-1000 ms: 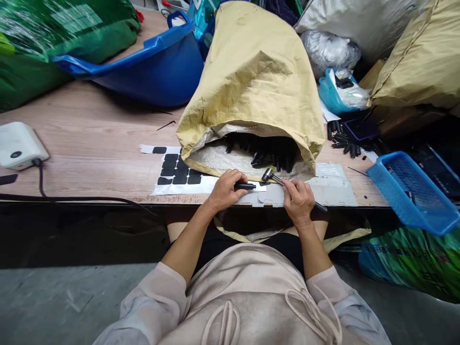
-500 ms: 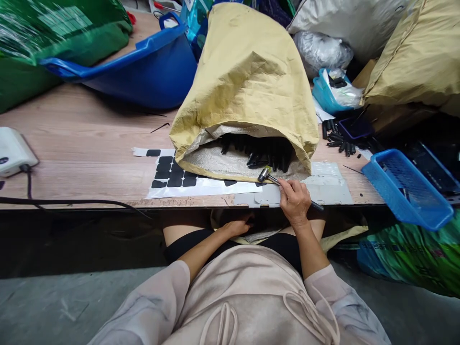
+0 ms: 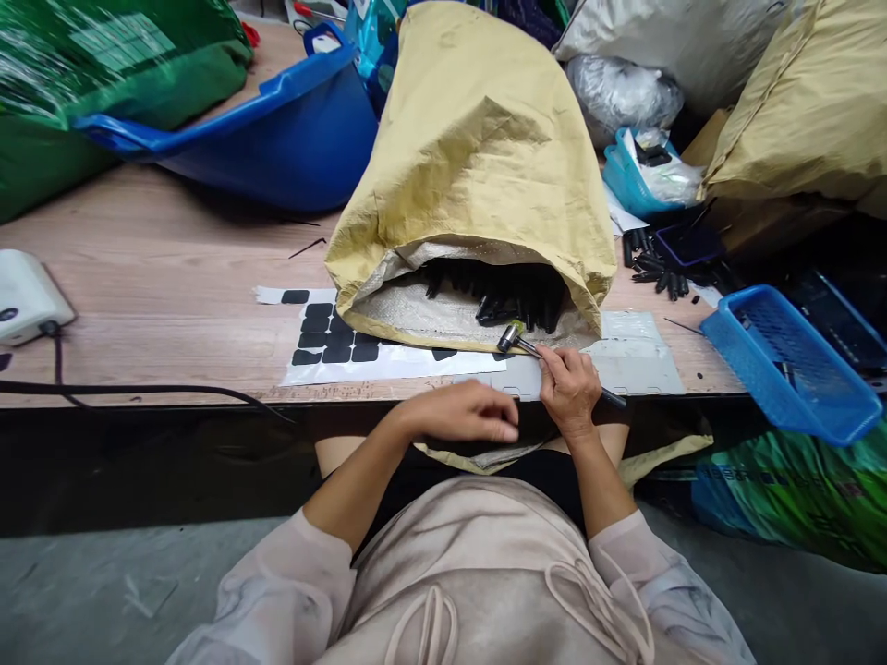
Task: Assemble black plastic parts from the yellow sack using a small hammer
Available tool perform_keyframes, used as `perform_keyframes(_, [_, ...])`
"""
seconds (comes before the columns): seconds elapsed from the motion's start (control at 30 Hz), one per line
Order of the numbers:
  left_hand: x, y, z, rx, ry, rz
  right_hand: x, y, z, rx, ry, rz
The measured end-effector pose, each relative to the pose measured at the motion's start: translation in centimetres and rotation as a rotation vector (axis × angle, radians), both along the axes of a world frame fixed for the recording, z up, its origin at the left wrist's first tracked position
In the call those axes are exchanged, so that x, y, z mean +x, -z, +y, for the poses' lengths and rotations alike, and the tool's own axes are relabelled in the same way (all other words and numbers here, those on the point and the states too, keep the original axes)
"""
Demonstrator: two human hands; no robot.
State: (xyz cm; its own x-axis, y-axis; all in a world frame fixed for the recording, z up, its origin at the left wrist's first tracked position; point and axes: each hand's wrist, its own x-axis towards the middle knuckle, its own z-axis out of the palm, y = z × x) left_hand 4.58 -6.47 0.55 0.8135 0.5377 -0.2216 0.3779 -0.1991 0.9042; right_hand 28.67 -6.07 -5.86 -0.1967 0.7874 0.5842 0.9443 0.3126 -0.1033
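My right hand [image 3: 569, 392] is closed round the handle of a small metal hammer [image 3: 511, 336], whose head rests at the mouth of a tan sack [image 3: 478, 166] lying on the wooden table [image 3: 173, 268]. Black plastic parts [image 3: 513, 296] fill the sack's opening. My left hand [image 3: 461, 416] hovers at the table's front edge, just left of the right hand, fingers loosely stretched with nothing seen in them. A white sheet with black square pads [image 3: 333, 342] lies left of the sack, and a grey card [image 3: 624, 369] sits under the right hand.
A blue basin [image 3: 277, 129] and a green bag [image 3: 103, 65] stand at the back left. A white device [image 3: 24, 296] with a black cable [image 3: 139, 390] is at the far left. A blue basket [image 3: 790, 365] overhangs the right edge, behind it loose black parts [image 3: 651, 268].
My left hand held a black part on the table, dropped below the edge toward my lap, and has come back up without it. The right hand and hammer have stayed put.
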Motion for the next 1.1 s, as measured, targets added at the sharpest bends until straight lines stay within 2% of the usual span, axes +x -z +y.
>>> perform_keyframes(0.07, [0.5, -1.1, 2.5, 0.199, -0.38, -0.013, 0.0, 0.1, 0.0, 0.004, -0.007, 0.004])
perform_keyframes(0.13, [1.7, -0.9, 5.1, 0.454, -0.785, 0.068, 0.1, 0.2, 0.0, 0.017, -0.019, 0.003])
perform_keyframes(0.17, [2.4, -0.5, 6.3, 0.558, -0.927, 0.119, 0.2, 0.2, 0.0, 0.02, -0.021, 0.001])
perform_keyframes(0.23, [3.7, 0.7, 8.2, 0.686, -1.048, 0.203, 0.2, 0.3, 0.0, 0.013, -0.018, 0.001])
perform_keyframes(0.3, [4.6, 1.8, 9.4, 0.73, -1.049, 0.257, 0.2, 0.3, 0.0, -0.002, -0.018, 0.009])
perform_keyframes(0.4, [5.0, 2.5, 10.2, 0.686, -1.045, 0.312, 0.1, 0.2, 0.1, 0.001, -0.024, 0.012])
perform_keyframes(0.47, [4.6, 2.2, 10.1, 0.65, -1.047, 0.318, 0.0, 0.1, 0.1, 0.026, -0.026, 0.005])
perform_keyframes(0.57, [2.8, 1.1, 8.9, 0.682, -1.022, 0.239, -0.1, 0.0, 0.1, 0.057, -0.032, 0.009])
perform_keyframes(0.63, [1.1, 0.4, 7.5, 0.682, -0.947, 0.127, -0.1, 0.0, 0.0, 0.055, -0.037, 0.019])
perform_keyframes(0.73, [-1.6, 0.2, 4.8, 0.559, -0.729, -0.03, -0.1, 0.0, 0.0, 0.021, -0.031, 0.031])
perform_keyframes(0.83, [-3.0, 1.6, 2.7, 0.508, -0.582, -0.042, -0.1, 0.1, 0.1, -0.01, -0.014, 0.032])
perform_keyframes(0.97, [-2.8, 4.1, 1.8, 0.578, -0.638, 0.011, 0.2, -0.1, 0.2, 0.011, -0.034, 0.054])
perform_keyframes(1.1, [-2.4, 5.3, 1.9, 0.615, -0.675, 0.014, 0.1, -1.4, -0.4, -0.026, -0.145, 0.21])
